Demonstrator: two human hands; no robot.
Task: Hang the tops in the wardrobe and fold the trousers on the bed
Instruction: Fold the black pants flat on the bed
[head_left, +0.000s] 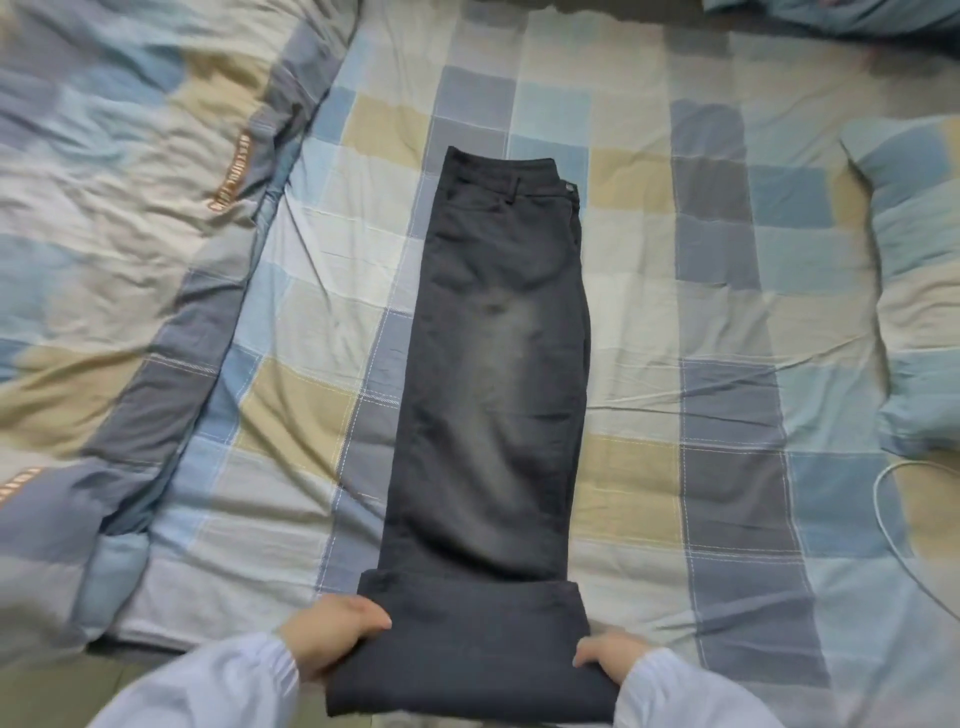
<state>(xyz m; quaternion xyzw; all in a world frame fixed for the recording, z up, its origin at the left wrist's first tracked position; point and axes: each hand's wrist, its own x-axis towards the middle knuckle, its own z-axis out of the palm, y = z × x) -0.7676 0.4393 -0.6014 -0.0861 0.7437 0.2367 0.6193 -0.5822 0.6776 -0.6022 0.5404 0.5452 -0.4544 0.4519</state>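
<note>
Dark grey trousers (498, 364) lie lengthwise on the checked bed sheet (727, 312), one leg laid over the other, waistband at the far end. Their lower part is turned back towards the waistband in a fold at the near edge of the bed. My left hand (332, 639) grips the left side of that folded part, thumb on top. My right hand (608, 662) grips its right side. Both wrists are in pale blue sleeves.
A rumpled checked duvet (130, 208) is heaped along the left. A matching pillow (919, 270) lies at the right, with a thin white cable (904, 525) looping below it. More bedding (831, 15) shows at the top right corner.
</note>
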